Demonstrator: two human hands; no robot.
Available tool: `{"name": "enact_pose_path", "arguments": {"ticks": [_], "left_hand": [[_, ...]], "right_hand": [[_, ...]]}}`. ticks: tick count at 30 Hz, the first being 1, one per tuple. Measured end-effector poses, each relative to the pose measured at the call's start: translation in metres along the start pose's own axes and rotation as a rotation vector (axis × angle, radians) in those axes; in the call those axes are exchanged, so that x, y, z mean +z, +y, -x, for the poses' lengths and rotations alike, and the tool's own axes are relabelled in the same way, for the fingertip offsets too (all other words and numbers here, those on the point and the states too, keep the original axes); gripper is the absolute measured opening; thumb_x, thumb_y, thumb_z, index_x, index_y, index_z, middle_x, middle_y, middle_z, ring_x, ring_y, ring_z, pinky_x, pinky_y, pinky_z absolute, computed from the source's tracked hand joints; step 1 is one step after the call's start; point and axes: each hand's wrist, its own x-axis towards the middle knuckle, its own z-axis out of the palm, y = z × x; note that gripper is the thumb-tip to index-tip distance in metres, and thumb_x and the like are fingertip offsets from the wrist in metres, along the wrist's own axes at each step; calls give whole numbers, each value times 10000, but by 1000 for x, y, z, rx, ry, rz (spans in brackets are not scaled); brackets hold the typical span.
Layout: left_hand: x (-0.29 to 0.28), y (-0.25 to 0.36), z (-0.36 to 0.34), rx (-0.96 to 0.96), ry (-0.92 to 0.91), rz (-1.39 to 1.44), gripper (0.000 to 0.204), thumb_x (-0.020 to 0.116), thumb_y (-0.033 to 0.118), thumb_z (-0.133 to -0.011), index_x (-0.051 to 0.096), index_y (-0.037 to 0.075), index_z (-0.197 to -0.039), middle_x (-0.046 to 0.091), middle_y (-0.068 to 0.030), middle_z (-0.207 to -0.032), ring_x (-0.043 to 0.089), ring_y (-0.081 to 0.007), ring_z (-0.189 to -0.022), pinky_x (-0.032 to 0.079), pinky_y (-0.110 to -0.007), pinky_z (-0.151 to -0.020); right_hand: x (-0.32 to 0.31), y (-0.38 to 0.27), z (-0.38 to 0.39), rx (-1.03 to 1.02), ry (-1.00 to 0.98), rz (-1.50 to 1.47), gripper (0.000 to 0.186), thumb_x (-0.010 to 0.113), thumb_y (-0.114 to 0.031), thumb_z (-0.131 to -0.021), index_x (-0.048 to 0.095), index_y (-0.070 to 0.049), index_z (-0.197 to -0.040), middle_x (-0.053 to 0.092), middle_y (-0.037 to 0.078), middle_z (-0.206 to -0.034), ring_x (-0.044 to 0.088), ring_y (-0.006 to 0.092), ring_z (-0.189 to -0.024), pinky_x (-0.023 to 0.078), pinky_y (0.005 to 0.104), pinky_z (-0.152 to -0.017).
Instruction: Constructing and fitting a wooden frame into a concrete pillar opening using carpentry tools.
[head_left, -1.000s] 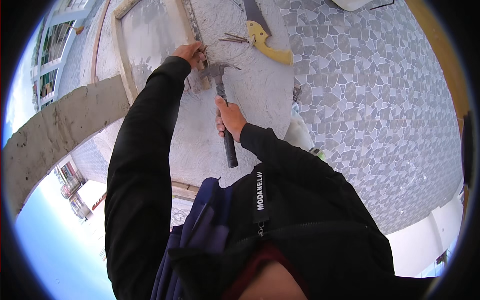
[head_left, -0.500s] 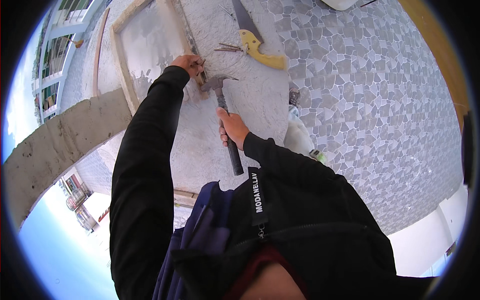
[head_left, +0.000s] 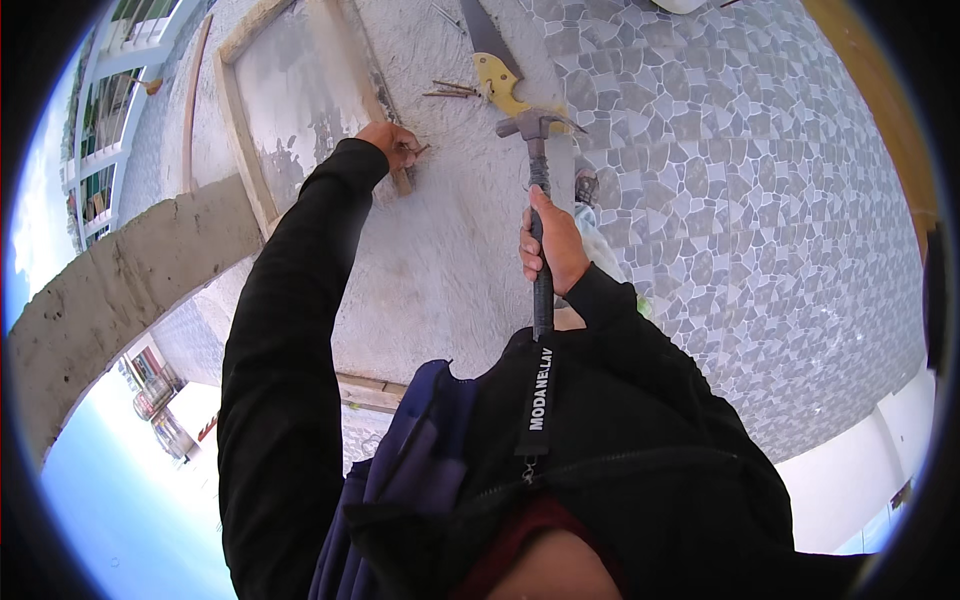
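Note:
My right hand (head_left: 556,243) is wrapped round the dark, taped handle of a claw hammer (head_left: 540,170). The hammer's head is raised to the right, apart from the wood. At the lower right corner of a wooden frame (head_left: 238,105), my left hand (head_left: 390,143) pinches a thin nail (head_left: 423,149), whose end sticks out to the right of the fingers. The fingers rest against the frame's right-hand wooden strip (head_left: 403,182); where the nail meets the wood is hidden. The frame lies on a rough grey concrete slab (head_left: 430,250).
A handsaw (head_left: 495,75) with a yellow handle lies beyond the hammer, partly covered by its head. Several thin rusty nails (head_left: 452,89) lie beside it. A concrete beam (head_left: 130,250) crosses at left. Stone-patterned flooring (head_left: 720,230) spreads to the right. Another wooden piece (head_left: 370,392) lies near my body.
The hammer has swung away from the wooden strip, up and to the right, with my right hand. My left hand has shifted slightly right and down, still pinching at the frame.

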Motion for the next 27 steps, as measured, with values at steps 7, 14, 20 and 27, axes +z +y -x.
{"name": "enact_pose_path", "arguments": {"ticks": [7,14,20,27], "left_hand": [[5,-4,5,29,21,11,186,722,161,-761,749,128,-942,716,-110,-871,684,-250,-848,523,-337,-781],[7,6,-2,66,8,-204,135,704,108,-785,749,98,-912,722,-72,-810,691,-212,-767,532,-320,-727],[10,-3,3,78,74,-147,137,693,86,-763,748,93,-889,723,-81,-810,695,-237,-755,542,-332,-716],[19,-4,-13,139,72,-201,134,715,96,-758,745,88,-889,717,-81,-797,697,-236,-767,538,-335,-713]], "right_hand": [[30,-22,8,-289,22,-196,475,473,-531,-957,412,-109,-748,399,18,-511,414,148,-367,401,340,-375],[53,19,-14,99,-102,128,473,514,-526,-941,427,-101,-753,395,7,-519,407,143,-375,412,334,-388],[24,-26,25,-298,-21,-59,473,447,-554,-953,421,-121,-765,399,19,-519,405,153,-379,396,336,-391],[55,36,-16,-2,7,-173,478,504,-577,-914,409,-133,-763,360,-2,-512,376,153,-384,378,355,-418]]}}
